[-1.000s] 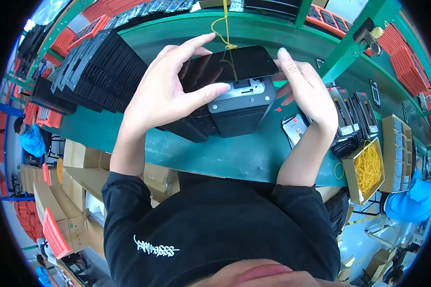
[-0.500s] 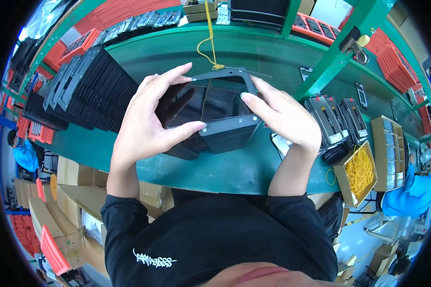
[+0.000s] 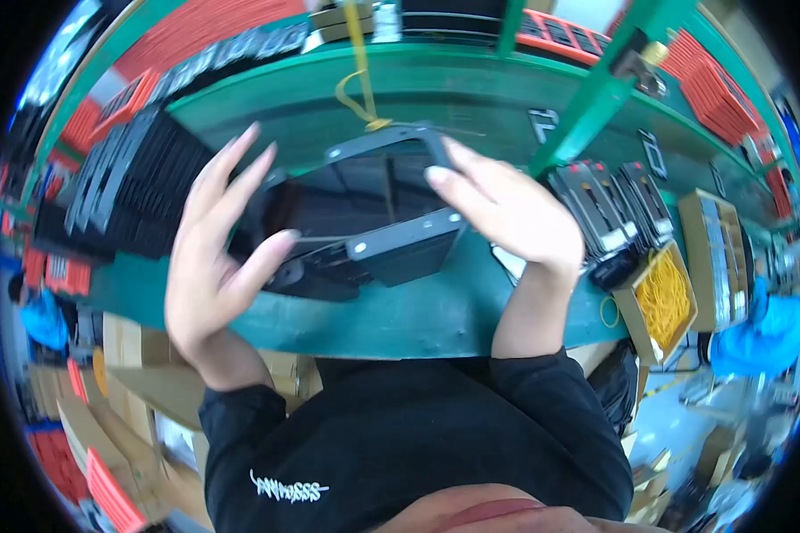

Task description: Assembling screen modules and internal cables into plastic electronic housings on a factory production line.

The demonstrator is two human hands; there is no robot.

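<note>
A black frame-shaped housing (image 3: pixel 404 233) stands in front of me on the green table, with rivet-like dots along its rim. A dark glossy panel (image 3: pixel 329 200) spans its left part. My right hand (image 3: pixel 511 209) grips the housing's right end, thumb on the upper rim and fingers round the far corner. My left hand (image 3: pixel 218 235) is spread at the panel's left end, its thumb near the front edge; whether it touches is unclear. Just behind the far rim hangs a yellow cord (image 3: pixel 360 75), knotted to a thin rod lying over the rim.
Stacked black frames (image 3: pixel 138 191) stand left on the green table (image 3: pixel 400 324). At right are black-and-silver device parts (image 3: pixel 596 209), a carton of yellow rubber bands (image 3: pixel 662 302) and a divided carton (image 3: pixel 716 258). A green post (image 3: pixel 587 107) rises behind. Blue-clad people are at both sides.
My left hand has moved left off the housing's rim and its fingers have spread. My right hand keeps its hold. The view has shifted slightly.
</note>
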